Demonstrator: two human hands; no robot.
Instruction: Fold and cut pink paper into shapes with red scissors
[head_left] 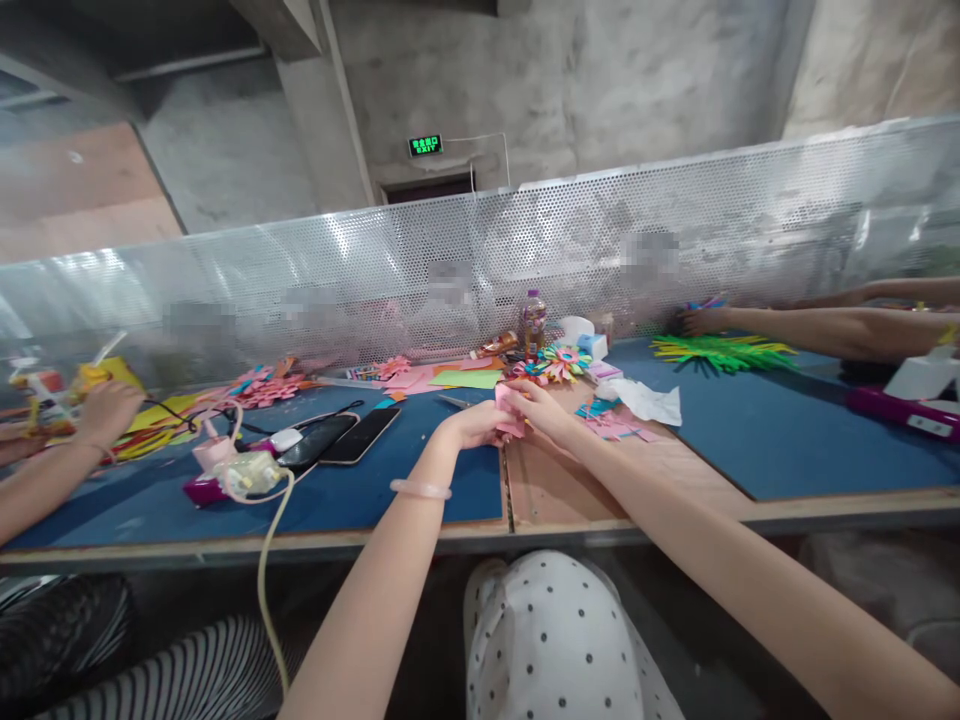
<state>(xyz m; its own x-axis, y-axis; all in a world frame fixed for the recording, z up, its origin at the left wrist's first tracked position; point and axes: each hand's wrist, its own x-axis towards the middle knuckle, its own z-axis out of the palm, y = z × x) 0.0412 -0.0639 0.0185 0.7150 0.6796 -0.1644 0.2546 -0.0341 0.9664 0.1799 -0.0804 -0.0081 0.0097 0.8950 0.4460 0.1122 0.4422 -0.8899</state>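
A small piece of pink paper is held between my two hands above the table. My left hand, below a pale bangle, has its fingers closed on the paper's lower side. From the right, my right hand pinches the same paper near its top. Most fingertips are hidden behind the paper and the hands. Just beyond lie a green paper sheet and a multicoloured paper flower. Pink and blue paper scraps lie right of my right hand.
A black phone and a power strip with chargers lie left. A bottle stands before the perforated metal screen. Crumpled tissue lies right. Co-workers' arms reach in at left and right, the right near green paper strips.
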